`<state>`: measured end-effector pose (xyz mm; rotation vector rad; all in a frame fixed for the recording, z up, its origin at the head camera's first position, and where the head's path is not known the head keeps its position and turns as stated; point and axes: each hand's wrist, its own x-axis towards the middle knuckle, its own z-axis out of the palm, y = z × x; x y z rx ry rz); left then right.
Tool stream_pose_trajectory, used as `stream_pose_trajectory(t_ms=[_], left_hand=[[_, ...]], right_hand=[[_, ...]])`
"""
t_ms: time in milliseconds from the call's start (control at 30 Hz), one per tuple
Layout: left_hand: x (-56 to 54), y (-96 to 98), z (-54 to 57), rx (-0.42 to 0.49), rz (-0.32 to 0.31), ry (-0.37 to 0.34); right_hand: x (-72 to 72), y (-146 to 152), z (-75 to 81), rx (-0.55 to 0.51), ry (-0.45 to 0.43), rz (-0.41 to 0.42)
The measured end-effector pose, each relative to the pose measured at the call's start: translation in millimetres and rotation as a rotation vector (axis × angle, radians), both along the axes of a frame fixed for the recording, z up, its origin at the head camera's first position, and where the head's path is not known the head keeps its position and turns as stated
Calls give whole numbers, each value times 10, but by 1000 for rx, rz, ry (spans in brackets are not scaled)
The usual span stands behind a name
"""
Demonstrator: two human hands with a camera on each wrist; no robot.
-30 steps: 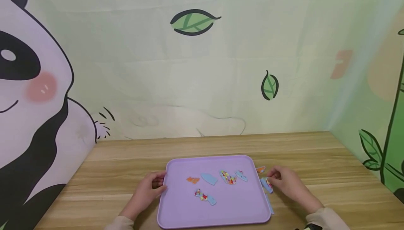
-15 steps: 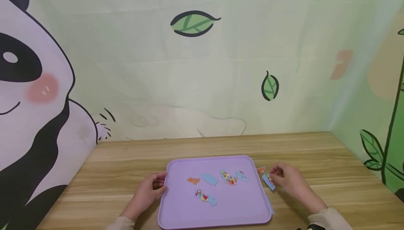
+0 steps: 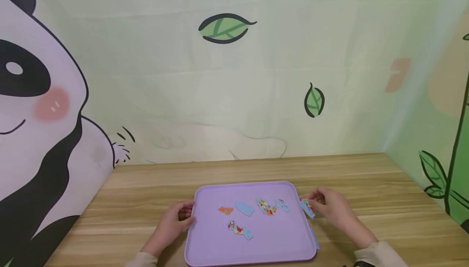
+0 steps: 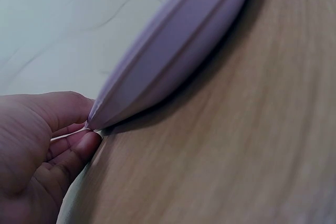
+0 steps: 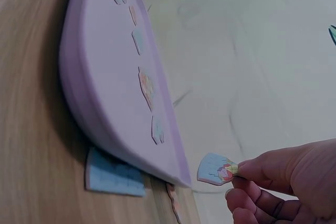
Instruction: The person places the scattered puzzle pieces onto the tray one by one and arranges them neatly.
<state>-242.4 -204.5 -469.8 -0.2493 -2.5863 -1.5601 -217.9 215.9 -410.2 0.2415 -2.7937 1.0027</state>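
My right hand (image 3: 335,210) pinches a blue puzzle piece (image 5: 212,169) with a coloured patch between thumb and fingers, just off the tray's right edge. My left hand (image 3: 174,220) holds the left rim of the purple tray (image 3: 220,254), thumb and fingers at its edge. Lying on the tray are an orange piece (image 3: 226,210), a plain blue piece (image 3: 244,209), a multicoloured piece (image 3: 266,206) and a small pale blue one (image 3: 281,205). Nearer the front lies a longer multicoloured and blue shape (image 3: 239,230); whether it is joined pieces I cannot tell.
Beside the tray's right edge, a blue piece (image 5: 113,174) lies on the wooden table (image 3: 154,181), partly hidden by the tray. An orange piece (image 5: 173,203) is farther back there. Behind the table stands a wall covering (image 3: 234,96) printed with leaves and a panda.
The right hand has lifted the blue piece slightly off the table's right side, then shifted it a little back and left toward the tray rim. The left hand stays at the rim.
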Motion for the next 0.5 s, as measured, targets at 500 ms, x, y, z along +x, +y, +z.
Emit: stream_pose_trajectory(t_ms=[500], left_hand=[[1,4,-6,19,6,-15]], right_hand=[[-30,-283,15,-54,29,71]])
